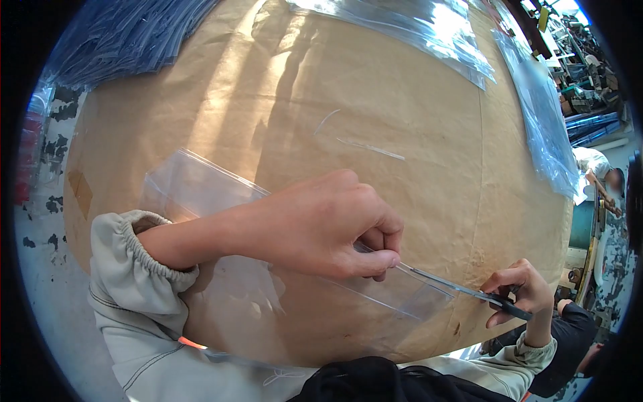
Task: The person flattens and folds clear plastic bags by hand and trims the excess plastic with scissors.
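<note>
My left hand [328,228] pinches the edge of a clear plastic sheet [375,295] between thumb and fingers, above the brown-covered table [402,87]. At the right, my right hand [519,291] is closed round the black handles of scissors [469,291]. Their long blades point left along the sheet's edge, with the tips close to my left thumb. Part of the clear plastic [194,177] shows beyond my left forearm, and the forearm hides its middle. Thin clear strips [370,148] lie on the brown cover beyond my hands.
Stacked clear plastic [127,40] is at the far left, with more sheets [415,27] at the far edge and along the right side [539,124]. Past the table's right edge are a person in white [593,164], another in black [569,342] and cluttered equipment.
</note>
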`<state>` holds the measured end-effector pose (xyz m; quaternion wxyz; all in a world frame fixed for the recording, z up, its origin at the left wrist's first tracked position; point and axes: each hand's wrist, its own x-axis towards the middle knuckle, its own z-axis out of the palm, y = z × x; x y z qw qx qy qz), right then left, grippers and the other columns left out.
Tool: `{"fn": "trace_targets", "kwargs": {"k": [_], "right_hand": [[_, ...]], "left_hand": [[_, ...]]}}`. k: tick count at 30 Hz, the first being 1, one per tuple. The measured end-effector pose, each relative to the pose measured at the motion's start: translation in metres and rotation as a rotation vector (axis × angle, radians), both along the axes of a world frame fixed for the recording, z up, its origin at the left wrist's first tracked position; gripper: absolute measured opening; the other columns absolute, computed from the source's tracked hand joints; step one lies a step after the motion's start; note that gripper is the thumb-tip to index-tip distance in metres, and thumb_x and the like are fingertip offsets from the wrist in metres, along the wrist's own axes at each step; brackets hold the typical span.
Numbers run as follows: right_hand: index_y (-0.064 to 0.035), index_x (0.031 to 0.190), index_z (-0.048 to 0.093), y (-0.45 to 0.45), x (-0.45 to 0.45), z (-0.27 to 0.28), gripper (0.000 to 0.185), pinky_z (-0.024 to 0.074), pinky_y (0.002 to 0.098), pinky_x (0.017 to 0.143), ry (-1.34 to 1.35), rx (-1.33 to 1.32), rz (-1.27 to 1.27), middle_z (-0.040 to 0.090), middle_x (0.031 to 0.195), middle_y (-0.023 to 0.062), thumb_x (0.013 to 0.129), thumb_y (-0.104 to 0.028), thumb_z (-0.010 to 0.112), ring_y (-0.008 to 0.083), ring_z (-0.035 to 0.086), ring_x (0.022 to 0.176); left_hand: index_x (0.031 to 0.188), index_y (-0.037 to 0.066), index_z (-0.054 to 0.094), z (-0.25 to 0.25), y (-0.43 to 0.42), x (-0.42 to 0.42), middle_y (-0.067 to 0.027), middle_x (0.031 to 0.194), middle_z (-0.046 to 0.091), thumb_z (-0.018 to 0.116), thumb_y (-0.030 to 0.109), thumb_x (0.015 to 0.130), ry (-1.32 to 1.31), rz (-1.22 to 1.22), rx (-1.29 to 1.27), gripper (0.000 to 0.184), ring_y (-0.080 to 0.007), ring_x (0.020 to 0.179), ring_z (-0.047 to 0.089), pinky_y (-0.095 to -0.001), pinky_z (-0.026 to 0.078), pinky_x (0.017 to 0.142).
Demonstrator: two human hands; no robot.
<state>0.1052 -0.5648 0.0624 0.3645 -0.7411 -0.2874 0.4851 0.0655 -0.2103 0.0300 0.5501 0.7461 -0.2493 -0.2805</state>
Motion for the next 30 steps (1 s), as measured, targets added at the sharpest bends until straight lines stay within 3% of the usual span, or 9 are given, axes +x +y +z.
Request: {"fn": "trace_targets", "kwargs": {"k": [7,9,15,18,24,27,30], "right_hand": [[-0.0065,0.093,0.068,0.004,-0.004,0.002,0.038,0.0330,0.0252,0.043,-0.125,0.003,0.023,0.053,0.057,-0.0007,0.068,-0.030,0.084,0.0096,0.046,0.046],[-0.0020,0.095,0.066,0.006,0.000,0.006,0.039,0.0346,0.0247,0.045,-0.104,-0.024,0.080,0.053,0.058,0.0003,0.070,-0.025,0.084,0.0074,0.046,0.049],[-0.0020,0.098,0.062,0.015,0.002,0.006,0.031,0.0288,0.0256,0.043,-0.002,0.027,0.031,0.046,0.055,-0.0010,0.077,-0.020,0.078,0.0067,0.040,0.047],[-0.0016,0.097,0.060,0.026,0.007,-0.003,0.030,0.0302,0.0235,0.041,-0.049,0.117,-0.011,0.048,0.055,-0.0024,0.078,-0.019,0.077,0.0057,0.043,0.045],[-0.0023,0.096,0.054,0.075,0.023,-0.019,0.022,0.0395,0.0203,0.038,0.090,0.317,-0.589,0.053,0.057,-0.0006,0.089,-0.021,0.064,0.0070,0.052,0.043],[-0.0027,0.096,0.053,0.099,0.037,-0.020,0.021,0.0425,0.0209,0.039,0.018,0.339,-0.650,0.054,0.057,0.0015,0.093,-0.023,0.058,0.0077,0.053,0.044],[-0.0012,0.091,0.054,0.102,0.042,-0.021,0.024,0.0444,0.0212,0.039,0.007,0.364,-0.619,0.053,0.056,0.0014,0.092,-0.025,0.060,0.0084,0.054,0.045]], "left_hand": [[0.084,0.004,0.067,-0.002,-0.001,0.000,-0.0039,0.072,0.070,0.062,0.014,0.087,-0.051,-0.015,-0.011,0.012,-0.0118,0.062,0.066,-0.0237,0.049,0.057],[0.081,0.005,0.066,0.001,-0.003,0.003,-0.0067,0.073,0.070,0.061,0.020,0.086,-0.087,0.003,0.017,0.017,-0.0194,0.064,0.067,-0.0282,0.050,0.058],[0.089,0.007,0.070,0.005,-0.002,0.003,-0.0034,0.077,0.070,0.065,0.015,0.084,-0.092,-0.009,0.100,0.010,-0.0132,0.066,0.068,-0.0227,0.050,0.059],[0.092,0.007,0.070,0.004,0.003,0.005,-0.0037,0.077,0.071,0.064,0.014,0.085,-0.117,-0.013,0.099,0.011,-0.0141,0.066,0.068,-0.0235,0.050,0.059],[0.102,0.008,0.069,0.015,-0.006,0.021,-0.0056,0.079,0.071,0.060,0.008,0.085,-0.144,-0.076,0.108,0.019,-0.0167,0.069,0.069,-0.0246,0.051,0.062],[0.107,0.007,0.068,0.000,-0.010,0.029,-0.0069,0.081,0.066,0.061,-0.002,0.079,-0.211,-0.088,0.003,0.030,-0.0124,0.067,0.060,-0.0263,0.046,0.061],[0.113,0.010,0.066,0.000,-0.013,0.035,-0.0051,0.080,0.057,0.057,-0.004,0.079,-0.308,-0.197,0.031,0.038,-0.0144,0.067,0.054,-0.0280,0.043,0.062]]}}
